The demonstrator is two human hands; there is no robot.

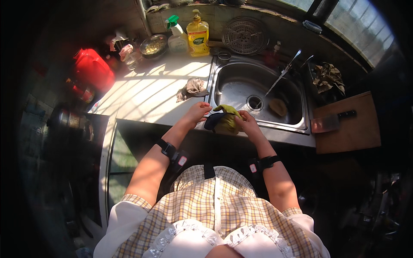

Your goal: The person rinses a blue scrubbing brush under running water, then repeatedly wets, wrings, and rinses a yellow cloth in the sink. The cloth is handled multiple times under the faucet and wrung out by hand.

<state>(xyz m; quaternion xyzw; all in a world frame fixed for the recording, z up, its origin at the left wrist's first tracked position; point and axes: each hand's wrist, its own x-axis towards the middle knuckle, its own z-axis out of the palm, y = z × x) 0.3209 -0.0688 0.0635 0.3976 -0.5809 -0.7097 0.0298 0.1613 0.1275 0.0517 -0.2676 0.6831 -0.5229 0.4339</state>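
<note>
A yellow-green and dark blue cloth piece (227, 122), perhaps a glove, hangs bunched at the sink's front edge. My right hand (248, 125) grips its right side between thumb and fingers. On the other side, my left hand (195, 114) has its fingertips right beside the cloth's dark flap; whether they touch it I cannot tell. Behind the cloth lies the stainless steel sink (232, 75), where water (274, 84) runs from the faucet (292, 61) toward the drain (255, 103). A tan sponge-like piece (278, 107) rests in the basin, right of the drain.
A crumpled grey-brown rag (193, 88) lies on the white counter (145, 96). Behind it stand a spray bottle (178, 40) and a yellow pump bottle (198, 38). To the right, a cleaver (327, 123) lies on a wooden cutting board (358, 132). A red jug (93, 69) stands at left.
</note>
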